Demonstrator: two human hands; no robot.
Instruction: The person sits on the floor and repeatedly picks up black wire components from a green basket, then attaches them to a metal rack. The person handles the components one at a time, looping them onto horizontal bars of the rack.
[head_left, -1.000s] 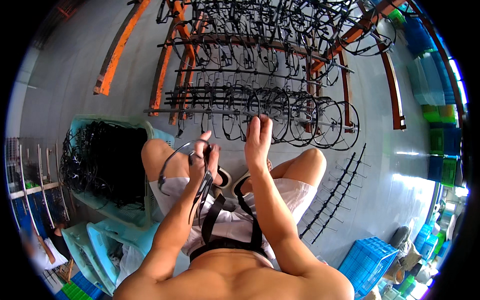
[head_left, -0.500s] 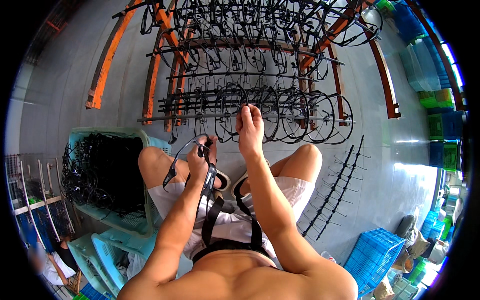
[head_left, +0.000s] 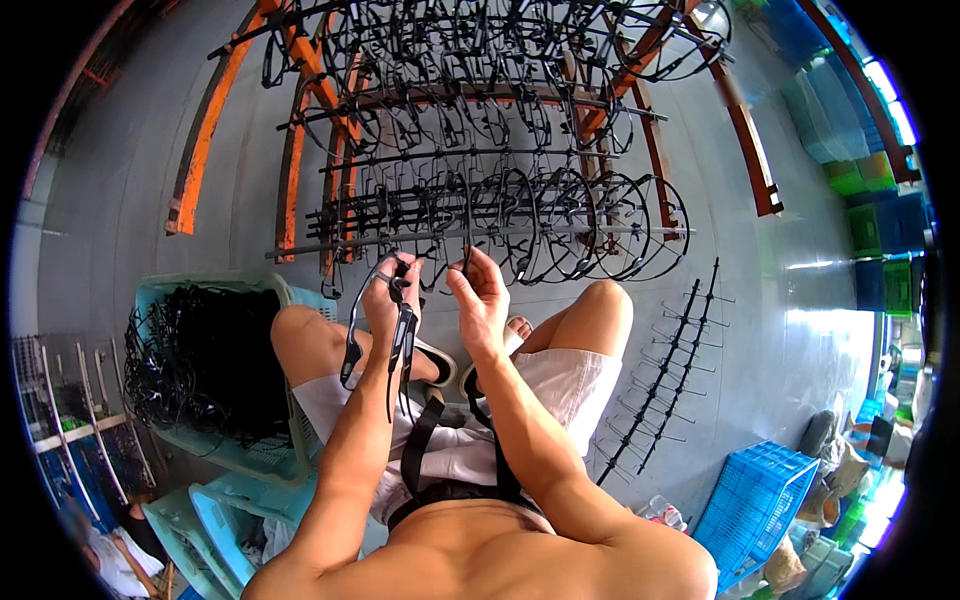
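My left hand [head_left: 385, 302] is closed around several thin black curved plastic pieces [head_left: 403, 335], whose ends dangle over my wrist and below it. Just right of it, my right hand [head_left: 480, 300] pinches with thumb and fingertips at a thin black strip in front of the rack's lowest rods. Whether that strip is part of a hanging loop I cannot tell. Beyond both hands, black looped pieces [head_left: 590, 235] hang in a row from a grey rod [head_left: 290, 252] with small hooks. My fingers hide part of what they grip.
An orange metal rack [head_left: 205, 150] carries more rods full of black loops. On my left stands a pale green crate [head_left: 290, 400] heaped with tangled black pieces. Two hooked black rods [head_left: 665, 370] lie on the floor to my right, near a blue crate [head_left: 755, 510].
My right hand has drawn back from the grey rod toward me, and its fingertips are now closer to my left hand. The left hand still holds its black pieces. The view has shifted slightly.
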